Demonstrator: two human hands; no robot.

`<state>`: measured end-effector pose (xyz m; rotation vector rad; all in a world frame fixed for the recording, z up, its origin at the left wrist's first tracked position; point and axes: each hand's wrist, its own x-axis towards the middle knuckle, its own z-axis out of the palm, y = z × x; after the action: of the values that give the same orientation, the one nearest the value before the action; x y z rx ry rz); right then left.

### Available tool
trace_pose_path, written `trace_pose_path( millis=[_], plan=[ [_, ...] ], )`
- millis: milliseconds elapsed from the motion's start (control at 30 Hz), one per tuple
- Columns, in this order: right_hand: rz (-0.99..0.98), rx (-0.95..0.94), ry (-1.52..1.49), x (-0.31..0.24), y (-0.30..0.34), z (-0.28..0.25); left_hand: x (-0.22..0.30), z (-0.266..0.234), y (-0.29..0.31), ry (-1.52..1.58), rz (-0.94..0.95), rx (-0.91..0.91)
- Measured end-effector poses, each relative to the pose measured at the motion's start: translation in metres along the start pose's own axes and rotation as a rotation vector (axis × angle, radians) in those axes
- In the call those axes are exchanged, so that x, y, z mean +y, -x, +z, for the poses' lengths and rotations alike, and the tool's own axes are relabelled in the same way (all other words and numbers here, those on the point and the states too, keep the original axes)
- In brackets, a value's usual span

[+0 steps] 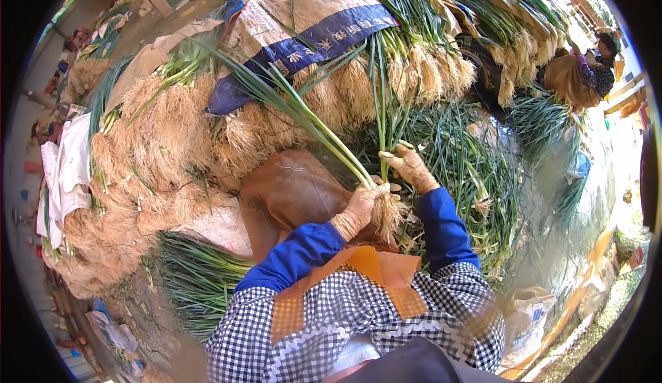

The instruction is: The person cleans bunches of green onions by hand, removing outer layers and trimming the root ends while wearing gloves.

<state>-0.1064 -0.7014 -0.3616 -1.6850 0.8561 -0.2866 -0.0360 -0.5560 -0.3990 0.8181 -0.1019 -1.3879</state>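
Observation:
My left hand is closed around a few green onions just above their pale, stringy roots. Their long leaves point up and to the left, toward the root pile. Beside it, my right hand is raised with its fingers closed on the lower stalk of another green onion, whose leaves point away from me. Below both hands, a brown apron covers my lap. Loose green leaves and trimmings lie heaped to the right of my right hand.
A large pile of rooted green onions curves across the far and left side, partly under a printed sack. A leafy bundle lies at my left, a white sack at my right. Another person sits at far right.

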Motion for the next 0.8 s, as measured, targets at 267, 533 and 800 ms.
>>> trace_pose_path(
  millis=[267,533,800],
  plan=[
    [-0.249,0.546,0.004,0.031,0.053,0.025,-0.01,-0.004,0.002,-0.299,0.154,0.005],
    [-0.443,0.686,0.345,0.004,0.064,0.021,-0.009,-0.027,-0.01,-0.228,0.202,0.032],
    [0.469,0.028,1.168,0.026,0.049,-0.078,0.021,-0.015,0.007,-0.136,0.096,0.079]
  ],
)
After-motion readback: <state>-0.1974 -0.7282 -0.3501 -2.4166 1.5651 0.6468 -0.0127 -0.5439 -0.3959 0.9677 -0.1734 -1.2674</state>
